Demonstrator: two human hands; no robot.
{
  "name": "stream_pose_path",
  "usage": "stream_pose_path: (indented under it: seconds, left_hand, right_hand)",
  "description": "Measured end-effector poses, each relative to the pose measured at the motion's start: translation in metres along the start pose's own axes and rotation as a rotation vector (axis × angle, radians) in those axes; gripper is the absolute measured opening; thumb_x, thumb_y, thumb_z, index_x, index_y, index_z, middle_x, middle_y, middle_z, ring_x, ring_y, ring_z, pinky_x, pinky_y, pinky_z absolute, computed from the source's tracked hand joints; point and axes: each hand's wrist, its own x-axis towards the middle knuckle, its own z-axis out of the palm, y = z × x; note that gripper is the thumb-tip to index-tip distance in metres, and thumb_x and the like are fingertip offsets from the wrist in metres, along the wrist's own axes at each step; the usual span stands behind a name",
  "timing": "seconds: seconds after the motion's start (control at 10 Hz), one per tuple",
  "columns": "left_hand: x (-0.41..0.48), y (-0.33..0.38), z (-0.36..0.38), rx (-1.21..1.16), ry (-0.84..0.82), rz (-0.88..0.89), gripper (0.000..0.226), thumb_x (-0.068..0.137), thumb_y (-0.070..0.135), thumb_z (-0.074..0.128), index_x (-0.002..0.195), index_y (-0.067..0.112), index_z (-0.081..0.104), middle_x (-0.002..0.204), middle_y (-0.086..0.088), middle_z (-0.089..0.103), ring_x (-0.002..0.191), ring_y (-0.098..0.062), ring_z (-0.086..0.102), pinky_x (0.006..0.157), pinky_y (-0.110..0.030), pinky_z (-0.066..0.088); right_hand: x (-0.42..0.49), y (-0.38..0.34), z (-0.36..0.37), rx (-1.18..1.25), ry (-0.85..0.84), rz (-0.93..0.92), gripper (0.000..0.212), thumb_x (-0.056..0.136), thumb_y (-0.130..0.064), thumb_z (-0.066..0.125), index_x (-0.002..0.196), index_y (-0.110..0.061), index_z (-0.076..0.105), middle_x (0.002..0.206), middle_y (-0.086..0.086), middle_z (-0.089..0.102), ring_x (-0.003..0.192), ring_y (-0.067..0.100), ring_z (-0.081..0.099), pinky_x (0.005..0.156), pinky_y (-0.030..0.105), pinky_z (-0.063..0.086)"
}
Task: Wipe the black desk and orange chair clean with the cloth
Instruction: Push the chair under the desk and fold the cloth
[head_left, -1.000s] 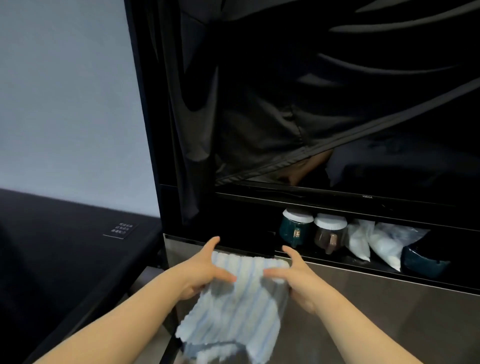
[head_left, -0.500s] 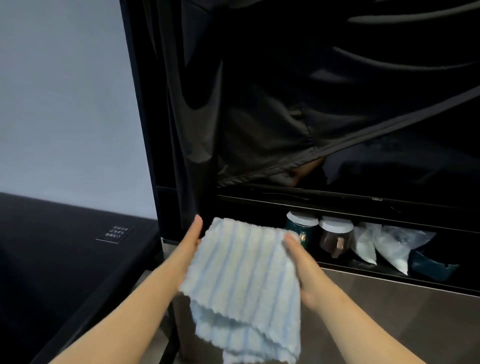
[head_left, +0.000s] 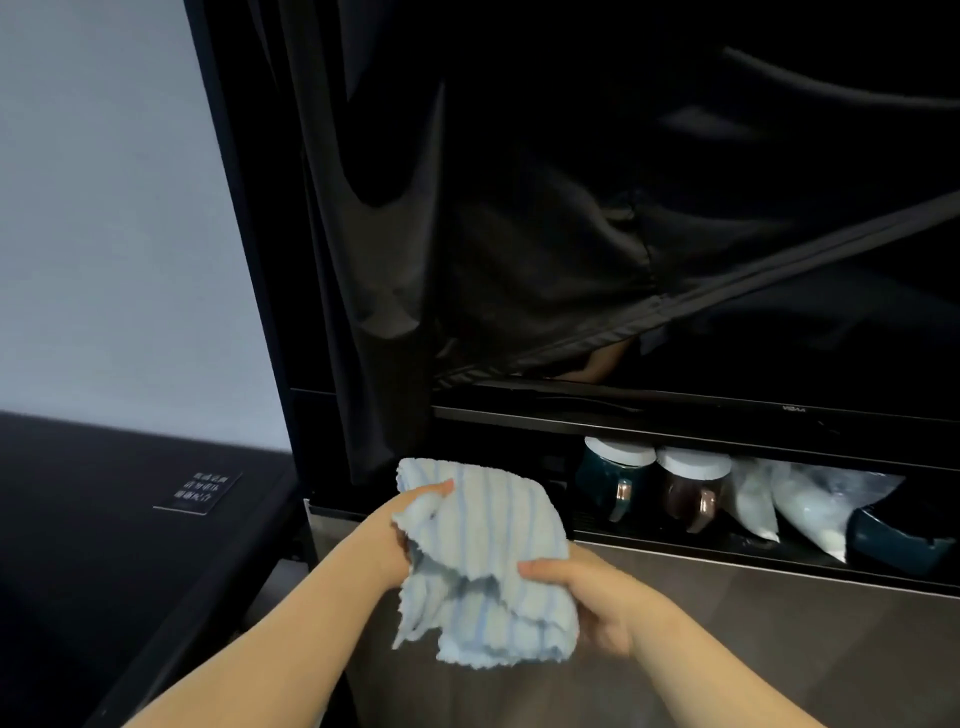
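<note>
i see both hands gripping the cloth (head_left: 488, 561) in mid-air: left hand (head_left: 400, 525) pinches its top corner, right hand (head_left: 587, 597) clutches the lower edge.

**Dim corner, dark drapes**

Pale grey wall (head_left: 104, 218) fills the left, plain and evenly lit. Black curtain (head_left: 519, 208) hangs in folds from a dark frame. Below it, a shelf (head_left: 675, 540) holds two white-lidded jars (head_left: 618, 480) beside white plastic bags (head_left: 800, 512). Brown panel (head_left: 779, 639) underneath.
</note>
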Motion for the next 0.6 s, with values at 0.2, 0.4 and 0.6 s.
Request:
stream_pose_path:
  seconds: [0.2,0.4,0.6]
  left_hand:
    - [0.04,0.003,0.001,-0.056,-0.102,0.011,0.05,0.079,0.006,0.068,0.127,0.011,0.053,0.116,-0.015,0.066,0.105,-0.033,0.063,0.094,-0.052,0.047]
    - [0.061,-0.015,0.012,0.483,0.166,0.327,0.071,0.081,0.002,0.06,0.142,0.02,0.028,0.112,0.0,0.057,0.089,-0.017,0.058,0.071,-0.032,0.053]
    - [0.048,-0.021,0.007,0.912,0.293,0.406,0.055,0.089,0.02,0.057,0.14,0.016,0.035,0.145,-0.004,0.03,0.112,-0.029,0.052,0.087,-0.037,0.048]
  right_hand:
    - [0.031,-0.026,0.001,0.288,0.364,-0.403,0.035,0.086,0.001,0.062,0.116,-0.016,0.058,0.103,0.01,0.071,0.091,0.029,0.069,0.075,0.043,0.057]
    - [0.045,-0.019,0.006,0.103,0.464,-0.305,0.071,0.088,-0.016,0.064,0.148,-0.019,0.027,0.143,0.001,0.04,0.129,0.026,0.042,0.1,0.039,0.037]
    - [0.039,-0.015,0.011,-0.278,0.677,-0.341,0.064,0.083,-0.017,0.064,0.142,-0.02,0.037,0.146,0.002,0.033,0.129,0.029,0.037,0.1,0.045,0.041]
